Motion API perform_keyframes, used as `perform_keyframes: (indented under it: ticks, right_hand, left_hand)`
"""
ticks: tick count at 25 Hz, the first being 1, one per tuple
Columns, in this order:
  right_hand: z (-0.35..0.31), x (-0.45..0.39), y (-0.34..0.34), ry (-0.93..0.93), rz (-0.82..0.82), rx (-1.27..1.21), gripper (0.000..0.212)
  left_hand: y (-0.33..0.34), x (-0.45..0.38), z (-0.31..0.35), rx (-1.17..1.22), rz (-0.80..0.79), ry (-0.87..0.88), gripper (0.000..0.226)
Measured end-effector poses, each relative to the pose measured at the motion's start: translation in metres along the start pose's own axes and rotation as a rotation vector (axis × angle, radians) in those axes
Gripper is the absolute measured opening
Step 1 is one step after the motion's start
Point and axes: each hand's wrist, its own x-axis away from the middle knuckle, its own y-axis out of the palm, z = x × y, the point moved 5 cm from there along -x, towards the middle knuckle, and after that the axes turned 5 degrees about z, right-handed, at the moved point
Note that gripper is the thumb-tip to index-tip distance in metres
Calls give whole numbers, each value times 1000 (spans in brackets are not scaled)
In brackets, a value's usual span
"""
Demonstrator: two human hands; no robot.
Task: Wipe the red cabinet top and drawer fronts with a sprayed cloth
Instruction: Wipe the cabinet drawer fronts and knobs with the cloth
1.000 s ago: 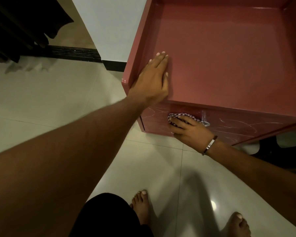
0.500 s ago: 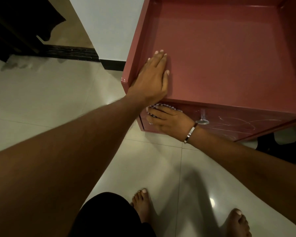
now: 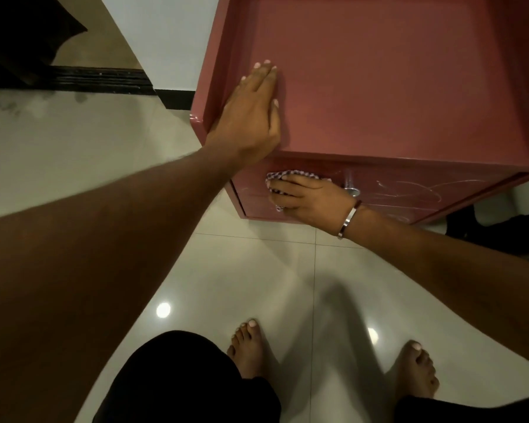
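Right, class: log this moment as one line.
left hand flat on cabinet top | right hand presses cloth on drawer front | knob beside wrist

I see open cabinet top (image 3: 394,87) right of my left hand (image 3: 251,117); raised rims wall its left and far sides. On the drawer front (image 3: 409,193), a metal knob (image 3: 351,190) blocks passage just right of my right hand (image 3: 309,199).

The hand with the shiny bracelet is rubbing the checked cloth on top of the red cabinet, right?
Not on top. The head view shows the right hand with the bracelet pressing the checked cloth against the drawer front. The left hand lies on the red cabinet top.
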Motion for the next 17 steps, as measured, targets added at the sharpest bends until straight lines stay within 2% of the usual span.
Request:
perform_keyframes:
  ticks: [4, 6, 14, 17]
  right_hand:
    - [5, 5, -2, 8, -4, -34, 24]
    - [5, 1, 2, 26, 24, -21, 41]
    - [1, -80, -9, 7, 165, -1, 13]
    - [3, -73, -13, 47, 160, -16, 20]
  left_hand:
    - [-1, -1, -1, -5, 24, 1, 58]
    - [-1, 0, -2, 1, 36, -8, 58]
    - [-1, 2, 1, -15, 39, 4, 56]
    - [-3, 1, 2, -15, 40, 1, 56]
